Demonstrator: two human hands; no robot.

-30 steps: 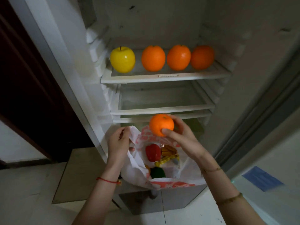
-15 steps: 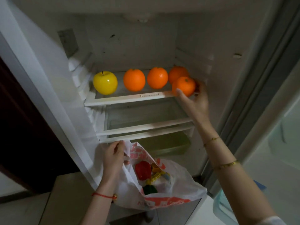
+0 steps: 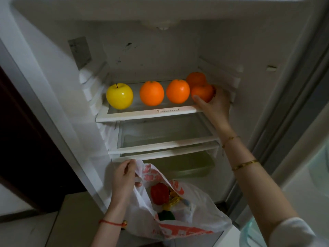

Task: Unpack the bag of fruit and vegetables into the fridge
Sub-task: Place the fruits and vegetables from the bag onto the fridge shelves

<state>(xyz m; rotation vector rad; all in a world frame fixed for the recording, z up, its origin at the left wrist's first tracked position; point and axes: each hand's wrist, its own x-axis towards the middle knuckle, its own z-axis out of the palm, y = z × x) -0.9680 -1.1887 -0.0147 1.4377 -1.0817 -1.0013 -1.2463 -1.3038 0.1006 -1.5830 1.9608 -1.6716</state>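
Observation:
My right hand (image 3: 216, 106) is closed around an orange (image 3: 202, 92) at the right end of the fridge's top shelf (image 3: 142, 114). On that shelf sit a yellow apple (image 3: 119, 96), two oranges (image 3: 151, 93) (image 3: 177, 91) and a third orange (image 3: 195, 78) behind the held one. My left hand (image 3: 123, 177) grips the rim of a white plastic bag with red print (image 3: 195, 216) below the shelves. Inside the bag I see a red pepper (image 3: 159, 193), something yellow (image 3: 173, 202) and something green (image 3: 166, 215).
Two bare glass shelves (image 3: 163, 145) lie under the top one, and a greenish crisper drawer (image 3: 187, 164) sits below them. The fridge's white side wall (image 3: 53, 77) rises on the left, and the door frame (image 3: 293, 104) on the right. A dark wooden door (image 3: 26, 148) stands at far left.
My right hand lifted the orange out of the bag up to the right end of the top shelf and has set it further in. The view tilted upward. My left hand kept hold of the bag.

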